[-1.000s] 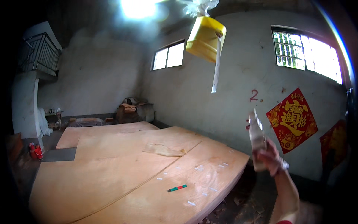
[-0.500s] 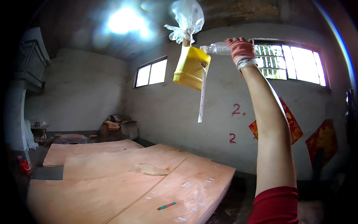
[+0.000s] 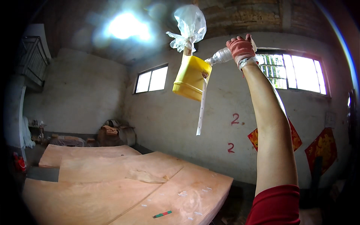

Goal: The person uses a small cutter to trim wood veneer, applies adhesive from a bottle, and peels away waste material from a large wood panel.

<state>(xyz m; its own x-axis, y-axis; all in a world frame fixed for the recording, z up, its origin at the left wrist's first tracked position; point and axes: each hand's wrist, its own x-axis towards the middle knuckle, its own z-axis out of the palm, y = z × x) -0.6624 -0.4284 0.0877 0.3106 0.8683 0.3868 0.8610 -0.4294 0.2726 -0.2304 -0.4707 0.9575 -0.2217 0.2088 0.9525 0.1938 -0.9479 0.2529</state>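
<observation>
My right hand (image 3: 241, 50), in a pinkish-red glove with bare fingertips, is raised high and closed round a clear plastic bottle (image 3: 221, 56). The bottle tilts down to the left, its mouth at the top edge of a yellow plastic container (image 3: 189, 78). That container hangs at an angle from a wooden piece, above which a clear plastic bag (image 3: 191, 24) is tied. A pale strip with holes (image 3: 201, 108) dangles from a torn opening in the container's side. My left hand is out of view.
Below lie broad thin wood sheets (image 3: 112, 195), with a green and red utility knife (image 3: 162, 214), a loose veneer scrap (image 3: 146, 176) and several small white pieces on top. A grey wall with windows (image 3: 152, 79) stands behind. Covered bundles (image 3: 116, 133) sit at the back.
The view has tipped upward, so the surroundings sit lower in the picture. The bottle in my right hand has tilted more steeply, its base higher than its mouth.
</observation>
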